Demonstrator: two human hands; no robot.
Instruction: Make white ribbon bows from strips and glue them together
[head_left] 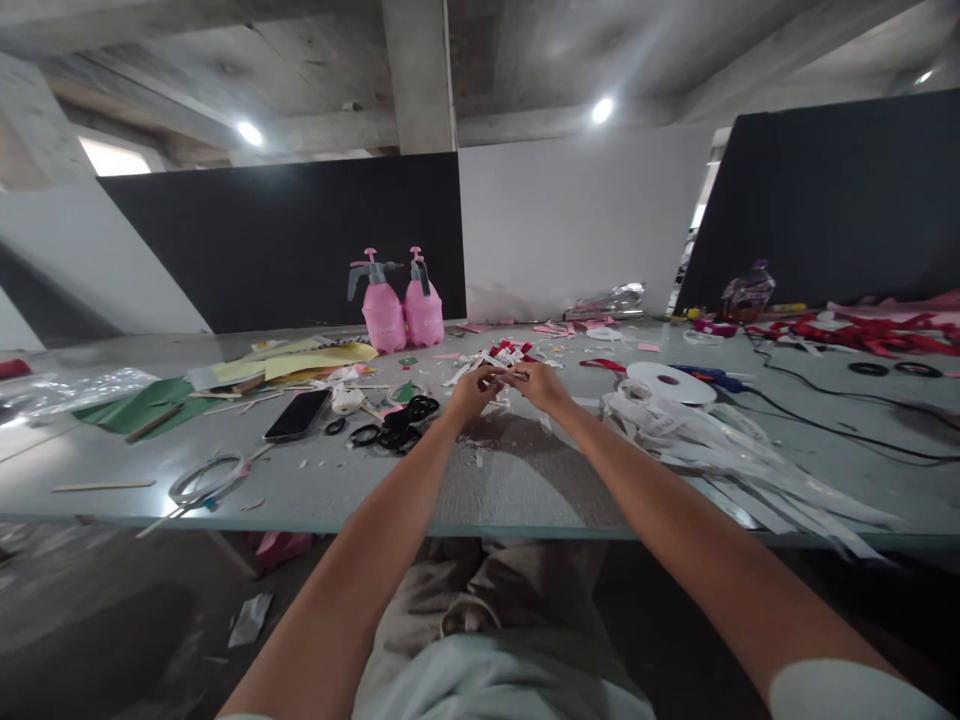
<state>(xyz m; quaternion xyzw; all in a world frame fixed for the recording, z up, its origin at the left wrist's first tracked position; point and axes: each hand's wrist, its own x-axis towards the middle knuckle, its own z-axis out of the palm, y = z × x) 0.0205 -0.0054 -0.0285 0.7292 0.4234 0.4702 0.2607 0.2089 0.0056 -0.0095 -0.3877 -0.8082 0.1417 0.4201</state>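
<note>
Both hands met over the middle of the table [525, 480], arms stretched well forward. Our left hand [471, 392] and right hand [541, 384] had their fingertips pinched together on a small white strip [504, 377], which ran between them; it was too small to tell more about it. Each hand was nearly closed, fingers curled in around that strip.

Just beyond the hands lay a heap of red and white scraps [508, 353], almost touching the fingertips. Further beyond and to the left of the hands stood two pink spray bottles [403, 310], side by side. Near the left hand, on its outer side, lay black scissors [405, 425], and further left a dark phone [298, 414] lay flat. Beyond that were yellow sheets of paper [315, 360] and green sheets [139, 405].

Beside the right hand sat a white ribbon roll [670, 383], with loose white ribbon [742, 465] spilling toward the near edge. Well off to the right lay red ribbon [870, 332].
</note>
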